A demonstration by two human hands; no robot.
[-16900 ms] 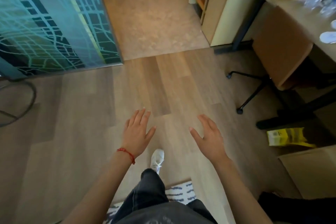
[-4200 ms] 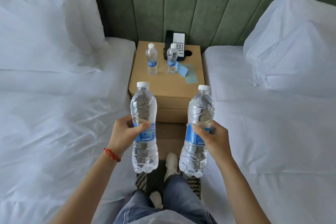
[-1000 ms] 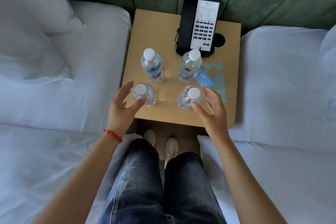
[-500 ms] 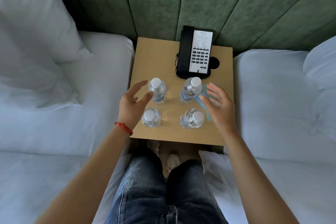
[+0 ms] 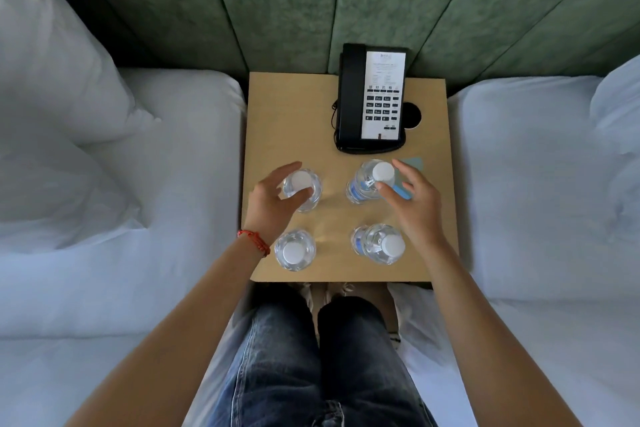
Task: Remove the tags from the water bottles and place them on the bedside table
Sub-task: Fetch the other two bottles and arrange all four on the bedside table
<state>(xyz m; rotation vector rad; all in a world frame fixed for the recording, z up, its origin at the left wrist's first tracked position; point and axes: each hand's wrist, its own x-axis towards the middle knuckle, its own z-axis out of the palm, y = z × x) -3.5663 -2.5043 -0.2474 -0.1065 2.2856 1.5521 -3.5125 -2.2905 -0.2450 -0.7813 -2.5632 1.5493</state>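
Although four clear plastic water bottles with white caps stand upright on the light wooden bedside table (image 5: pixel 287 121), the tag work looks unfinished as far as the view shows. Two of them, the near-left bottle (image 5: pixel 295 251) just below the left wrist and the near-right bottle (image 5: pixel 380 243) beside the right wrist, show no tag that I can see. At the fingertips of the right hand (image 5: pixel 414 206) stands the far-right bottle (image 5: pixel 370 181), and a blue paper tag (image 5: pixel 403 191) shows just past it, partly hidden by the fingers; whether it hangs from the neck or lies on the table I cannot tell. A pale blue shape beyond those fingers may be another tag or a card. So placing seems done, and removal appears to be what remains.

Both forearms reach forward from a person in dark jeans. The left hand (image 5: pixel 273 203) cups the far-left bottle (image 5: pixel 302 188), fingers loosely curved around its shoulder without a firm grip that I can confirm. The right hand is spread, fingers relaxed and apart, thumb near the cap, holding nothing. A black desk telephone (image 5: pixel 372 99) sits beyond both hands.
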